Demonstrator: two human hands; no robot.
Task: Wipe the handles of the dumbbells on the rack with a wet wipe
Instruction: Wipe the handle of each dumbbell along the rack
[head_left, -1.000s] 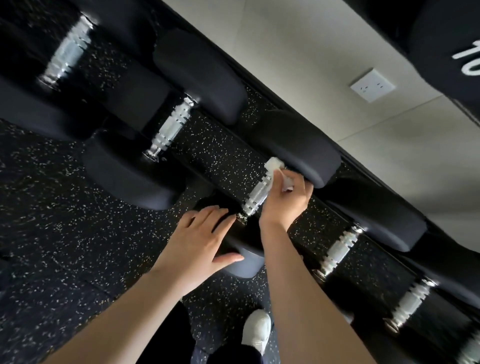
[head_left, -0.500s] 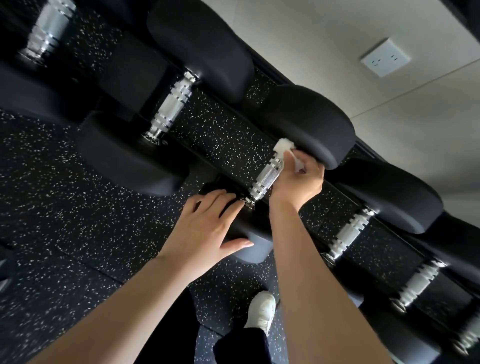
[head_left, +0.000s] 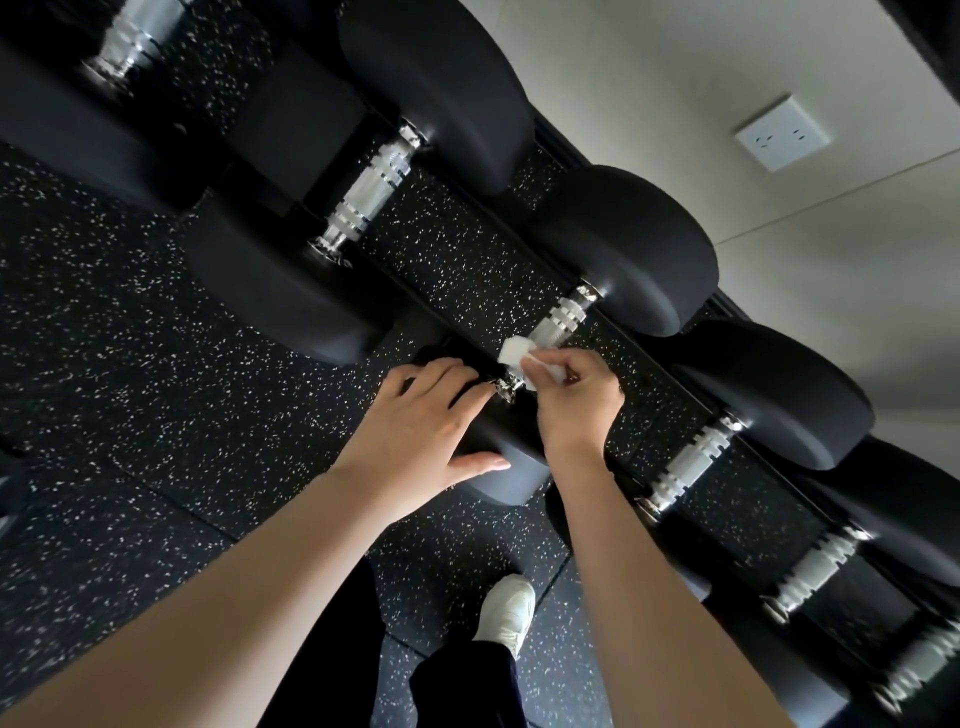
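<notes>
the right hand (head_left: 571, 402) pinches the wet wipe (head_left: 513, 353) against the near end of a dumbbell handle (head_left: 563, 317). at its 9 o'clock the left hand (head_left: 415, 423) lies spread, fingers flat on that dumbbell's black head (head_left: 501, 470).

Right hand (head_left: 574, 400) presses wet wipe (head_left: 514, 352) on dumbbell handle (head_left: 558, 322).

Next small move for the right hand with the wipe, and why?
Probably slide the wet wipe along the handle toward the far head: the right hand pinches it at the near end, the far stretch shows bare, and the left hand rests on the near head.
</notes>
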